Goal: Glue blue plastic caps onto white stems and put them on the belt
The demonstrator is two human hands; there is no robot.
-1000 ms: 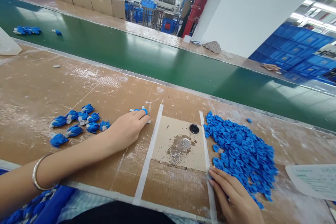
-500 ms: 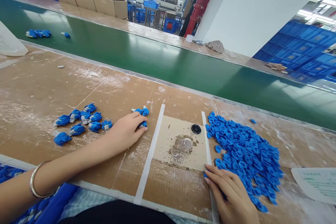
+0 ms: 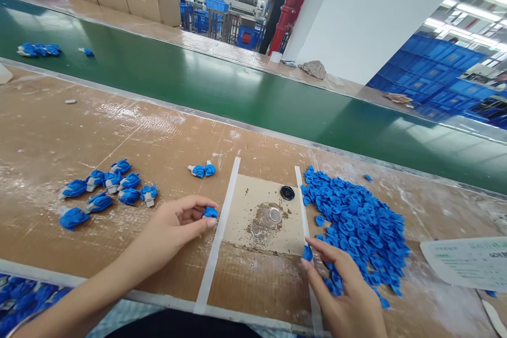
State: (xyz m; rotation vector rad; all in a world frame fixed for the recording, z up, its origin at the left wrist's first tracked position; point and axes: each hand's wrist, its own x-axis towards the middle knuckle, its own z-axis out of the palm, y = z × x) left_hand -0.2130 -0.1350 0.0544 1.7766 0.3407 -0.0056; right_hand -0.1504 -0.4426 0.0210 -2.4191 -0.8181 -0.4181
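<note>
Between the thumb and fingers of my left hand (image 3: pixel 168 229) is a small blue part (image 3: pixel 210 212), held just left of a white tape strip (image 3: pixel 217 240). My right hand (image 3: pixel 345 285) pinches a blue disc-like piece (image 3: pixel 307 253) over the right-hand strip. A big heap of similar thin blue pieces (image 3: pixel 356 222) lies beside that hand. Between the strips, a small clear dish (image 3: pixel 271 216) sits in a wet patch on a beige board (image 3: pixel 237 222), with a black round cap (image 3: pixel 287 193) behind it. Two blue-and-white parts (image 3: pixel 202 170) lie beyond my left hand; several more (image 3: pixel 113 182) lie farther left.
A green conveyor belt (image 3: pixel 222 84) runs behind the table, carrying a few blue-and-white parts (image 3: pixel 39 50) at left. A white sheet with green print (image 3: pixel 467 264) lies at right. Cartons (image 3: pixel 138 5), a red pipe (image 3: pixel 285 16) and people stand farther back.
My left hand has drawn back toward me from the pair of parts, bringing one blue part with it. The disc-like piece in my right hand now shows more clearly. The view has shifted slightly right.
</note>
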